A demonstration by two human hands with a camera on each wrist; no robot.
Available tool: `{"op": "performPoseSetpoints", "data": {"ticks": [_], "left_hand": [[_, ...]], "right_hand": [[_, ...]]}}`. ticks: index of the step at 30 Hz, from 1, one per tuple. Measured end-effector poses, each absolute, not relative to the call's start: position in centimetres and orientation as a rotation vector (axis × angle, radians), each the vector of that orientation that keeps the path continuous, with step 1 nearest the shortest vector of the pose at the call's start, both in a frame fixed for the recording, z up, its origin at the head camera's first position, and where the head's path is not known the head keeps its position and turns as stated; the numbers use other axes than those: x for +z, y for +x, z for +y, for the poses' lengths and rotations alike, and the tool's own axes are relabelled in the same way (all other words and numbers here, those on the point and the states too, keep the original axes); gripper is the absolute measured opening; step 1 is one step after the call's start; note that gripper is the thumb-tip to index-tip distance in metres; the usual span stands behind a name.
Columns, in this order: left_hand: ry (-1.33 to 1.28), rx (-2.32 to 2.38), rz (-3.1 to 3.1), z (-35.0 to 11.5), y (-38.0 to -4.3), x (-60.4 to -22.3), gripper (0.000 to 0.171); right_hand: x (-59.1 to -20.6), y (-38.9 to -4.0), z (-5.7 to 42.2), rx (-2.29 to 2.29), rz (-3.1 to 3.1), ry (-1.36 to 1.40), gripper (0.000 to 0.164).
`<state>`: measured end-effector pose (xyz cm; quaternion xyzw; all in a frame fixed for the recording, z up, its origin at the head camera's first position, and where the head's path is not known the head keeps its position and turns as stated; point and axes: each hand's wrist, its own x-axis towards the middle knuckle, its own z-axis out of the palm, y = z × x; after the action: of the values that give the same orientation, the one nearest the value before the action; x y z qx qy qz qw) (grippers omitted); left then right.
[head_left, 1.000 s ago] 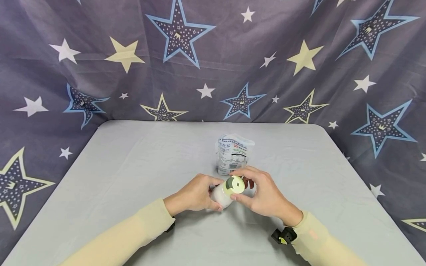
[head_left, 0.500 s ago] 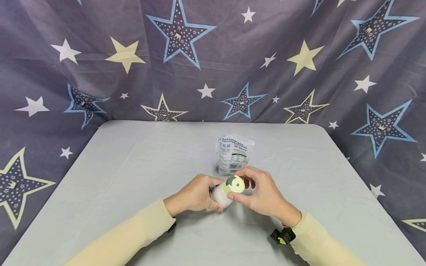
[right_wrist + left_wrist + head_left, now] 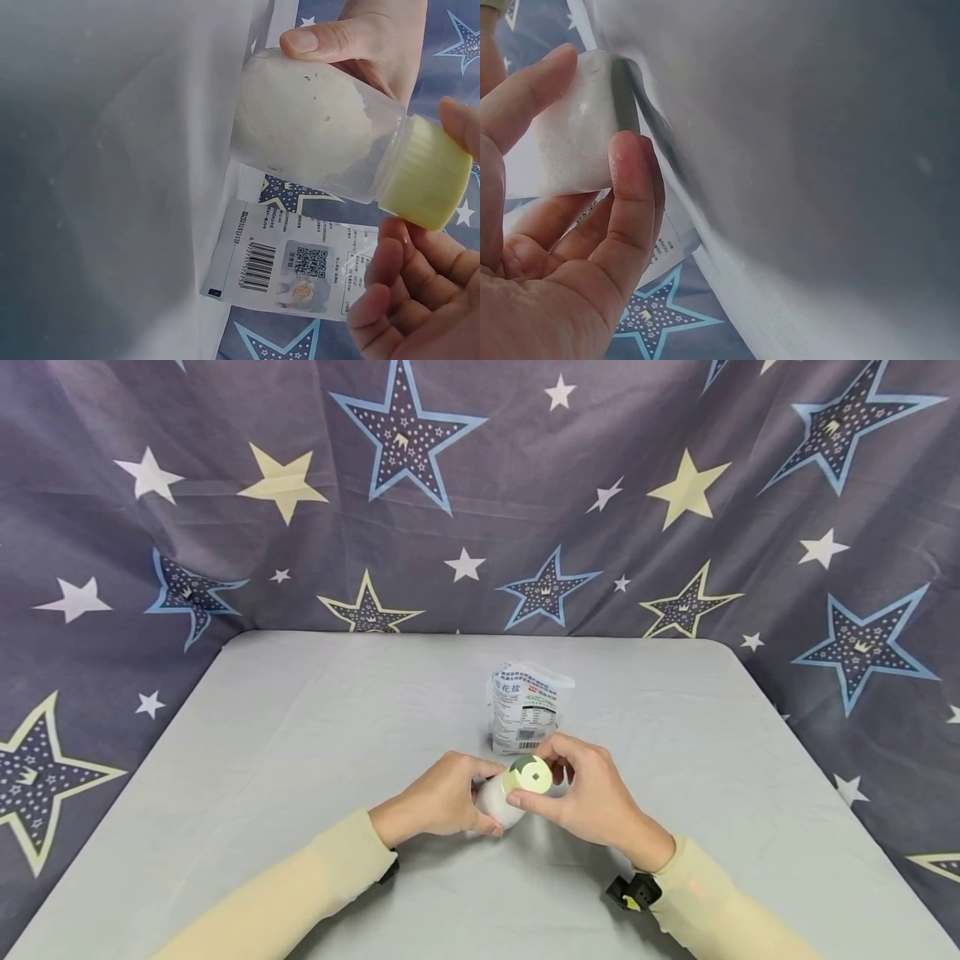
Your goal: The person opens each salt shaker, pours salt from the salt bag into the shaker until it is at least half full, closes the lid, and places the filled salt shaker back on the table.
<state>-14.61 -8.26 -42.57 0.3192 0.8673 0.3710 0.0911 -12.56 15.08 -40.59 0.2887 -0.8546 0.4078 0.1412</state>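
A clear bottle (image 3: 300, 124) with white grains inside leans a little in the middle of the grey-covered table. My left hand (image 3: 442, 797) grips its body, thumb on the near side and fingers on the far side, low on the bottle in the left wrist view. At the top is a pale yellow cap (image 3: 531, 774) with a dark green patch. Around that cap my right hand (image 3: 592, 789) has its thumb and fingers, pinching it from both sides. In the right wrist view the cap sits on the bottle's neck.
Just behind the bottle stands a white printed salt bag (image 3: 525, 706), close to my right fingers. The table (image 3: 337, 710) has a grey cover, and a star-patterned cloth (image 3: 465, 493) hangs behind it and along its sides.
My right thumb and wrist have shifted slightly left, and the cap has turned a little under the fingers. The left hand and the salt bag have stayed in place.
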Motion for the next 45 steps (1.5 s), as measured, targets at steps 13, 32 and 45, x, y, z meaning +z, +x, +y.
{"op": "performPoseSetpoints", "data": {"ticks": [13,32,45], "left_hand": [[0.934,1.089,2.577,-8.1,-14.6,-42.4,0.061],[0.953,1.073,2.591,-8.0,-14.7,-42.3,0.061],[0.967,1.070,2.594,-8.0,-14.8,-42.3,0.057]], "right_hand": [[-40.6,-12.7,15.1,1.150,-2.473,0.810,0.044],[-39.6,-12.9,16.2,1.175,-2.474,1.027,0.066],[-39.6,-13.0,16.3,1.201,-2.440,1.149,0.060]]}}
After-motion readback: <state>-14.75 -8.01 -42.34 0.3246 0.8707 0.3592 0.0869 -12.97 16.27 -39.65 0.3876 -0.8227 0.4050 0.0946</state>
